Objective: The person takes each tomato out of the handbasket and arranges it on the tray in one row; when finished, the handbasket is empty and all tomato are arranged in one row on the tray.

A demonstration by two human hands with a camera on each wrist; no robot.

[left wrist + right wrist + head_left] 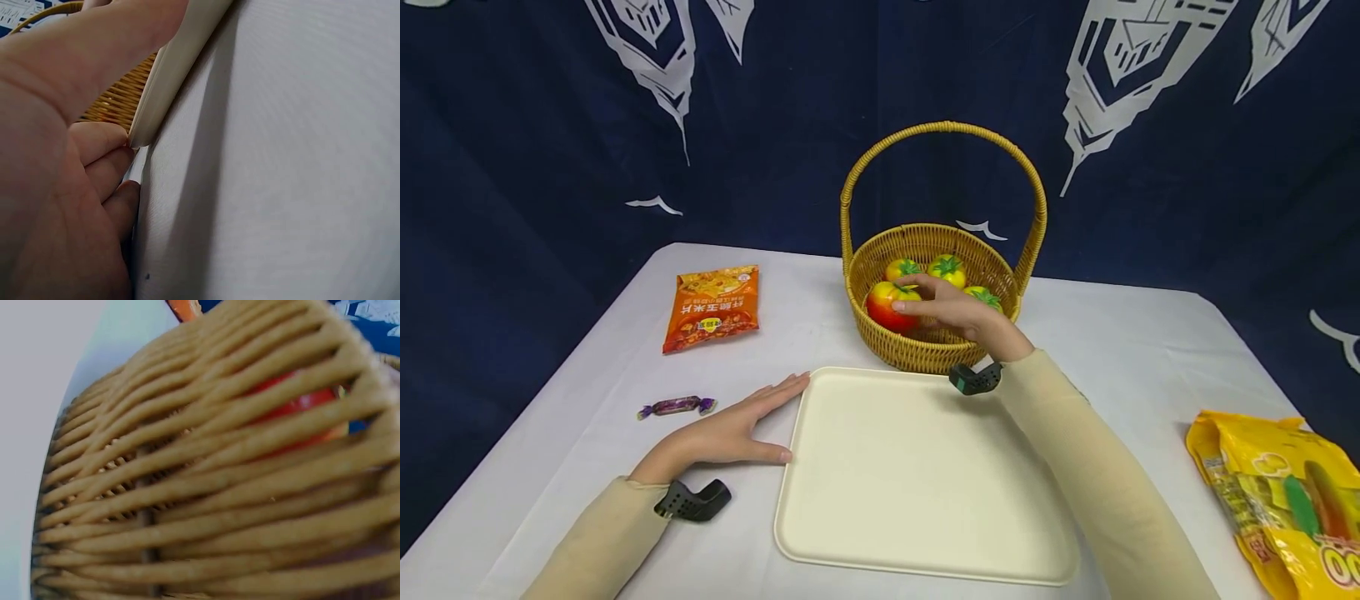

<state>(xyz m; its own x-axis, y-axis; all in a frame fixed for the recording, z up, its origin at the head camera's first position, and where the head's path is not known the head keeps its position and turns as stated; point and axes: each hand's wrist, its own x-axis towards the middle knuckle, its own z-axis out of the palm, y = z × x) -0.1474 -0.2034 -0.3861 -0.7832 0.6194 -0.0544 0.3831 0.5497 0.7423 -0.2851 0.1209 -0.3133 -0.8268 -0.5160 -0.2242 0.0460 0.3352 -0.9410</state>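
Observation:
My right hand [955, 308] reaches over the front of a wicker basket [887, 346], thumb and fingers around a red-and-yellow tomato [883, 310] with a green top. Behind and beside it in the basket are several yellower tomatoes [947, 268]. In the right wrist view the woven wall [187, 487] fills most of the picture, and red tomato skin [290, 406] shows through its gaps; the hand is mostly hidden there. My left hand [730, 433] lies with straight fingers at the left edge of a cream tray [925, 483], its thumb and fingertips at the rim.
An orange snack bag [713, 308] lies at the back left, with a purple wrapped candy [677, 406] nearer the left hand. A yellow snack bag [1277, 492] is at the right edge. The basket's tall handle [945, 127] arches above the right hand.

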